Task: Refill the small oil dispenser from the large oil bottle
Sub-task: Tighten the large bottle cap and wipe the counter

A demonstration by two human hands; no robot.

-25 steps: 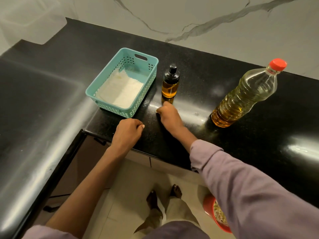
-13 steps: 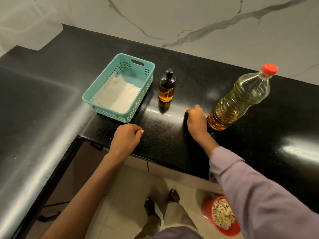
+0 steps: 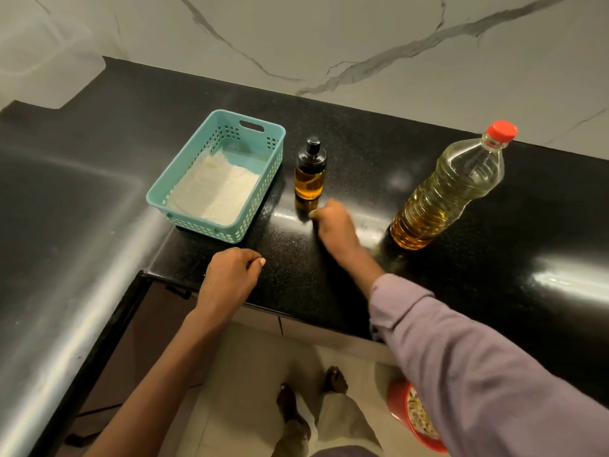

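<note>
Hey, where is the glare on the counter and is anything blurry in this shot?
Head view: bright glare streaks on the black counter at far right and just below the small dispenser; the right hand is motion-blurred; the large oil bottle leans from wide-angle distortion.

The glossy black speckled countertop (image 3: 379,150) carries a teal perforated basket (image 3: 184,196) at left, the small oil dispenser (image 3: 310,173) just beside it, the large oil bottle (image 3: 451,189) well apart rightward, and 2 hands resting near its front edge.
</note>
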